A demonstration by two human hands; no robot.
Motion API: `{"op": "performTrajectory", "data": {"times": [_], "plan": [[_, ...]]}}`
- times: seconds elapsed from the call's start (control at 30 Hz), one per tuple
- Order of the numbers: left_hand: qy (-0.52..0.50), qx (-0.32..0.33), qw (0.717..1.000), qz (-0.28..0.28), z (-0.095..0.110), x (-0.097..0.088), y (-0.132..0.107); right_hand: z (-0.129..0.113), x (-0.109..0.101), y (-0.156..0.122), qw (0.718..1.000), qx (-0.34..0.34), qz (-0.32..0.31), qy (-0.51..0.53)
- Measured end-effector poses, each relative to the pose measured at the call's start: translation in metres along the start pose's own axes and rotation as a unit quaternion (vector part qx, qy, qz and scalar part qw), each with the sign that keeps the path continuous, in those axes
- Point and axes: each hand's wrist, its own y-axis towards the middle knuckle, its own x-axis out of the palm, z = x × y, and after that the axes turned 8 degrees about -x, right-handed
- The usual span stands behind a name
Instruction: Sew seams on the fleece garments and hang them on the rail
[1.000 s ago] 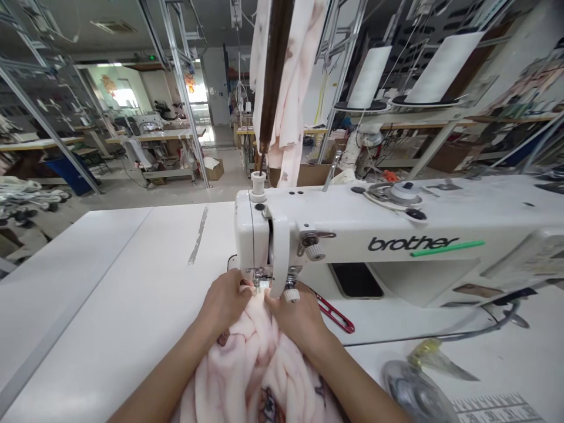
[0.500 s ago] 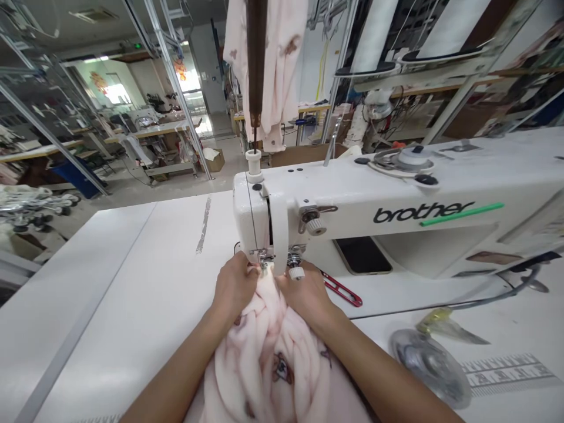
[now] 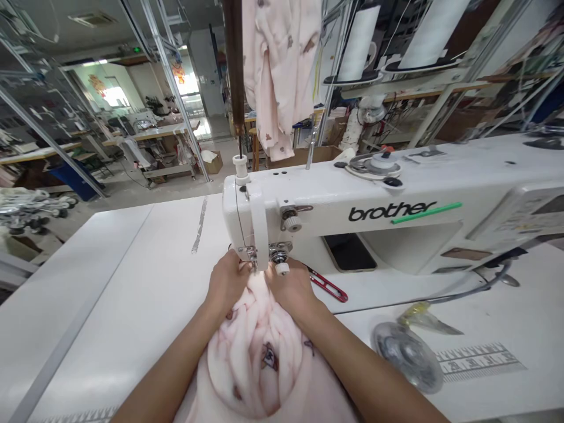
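Observation:
Soft pale pink fabric (image 3: 253, 346) with small dark animal prints lies bunched between my arms, its far end under the needle area of a white sewing machine (image 3: 317, 202). My left hand (image 3: 228, 279) grips the fabric's left side close to the presser foot (image 3: 254, 265), fingers closed and bent. On the other side, my right hand (image 3: 293, 286) is closed on the fabric, its fingertips partly hidden behind the machine head. Red thread snips (image 3: 328, 286) lie just beyond my right hand. Past them, a dark phone (image 3: 350, 252) rests on the machine bed.
On the table's right sit a clear round dish (image 3: 408, 357), a small yellow-capped bottle (image 3: 425, 317) and a printed ruler strip (image 3: 478, 361). Printed pink cloth (image 3: 279, 76) hangs behind the machine. White thread cones (image 3: 359, 44) stand at the upper right.
The view has shifted, so the machine appears further left and more of its right end shows. Both hands keep their hold beside the presser foot; the fabric folds near me have loosened into a rounder loop.

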Motion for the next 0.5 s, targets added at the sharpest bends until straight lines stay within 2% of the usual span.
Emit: {"op": "performTrajectory", "data": {"times": [0.13,0.37,0.5], "plan": [[-0.006,0.021,0.999,-0.033,-0.007,-0.006,0.002,0.002,0.002,-0.002,1.000,-0.002,0.014,-0.006],[-0.016,0.018,1.000,-0.016,-0.011,-0.005,0.006,0.003,0.004,0.000,1.000,-0.005,0.017,0.004],[-0.029,0.024,0.999,-0.017,-0.010,-0.004,0.005,0.007,-0.006,-0.006,0.999,-0.034,0.001,0.039]]}}
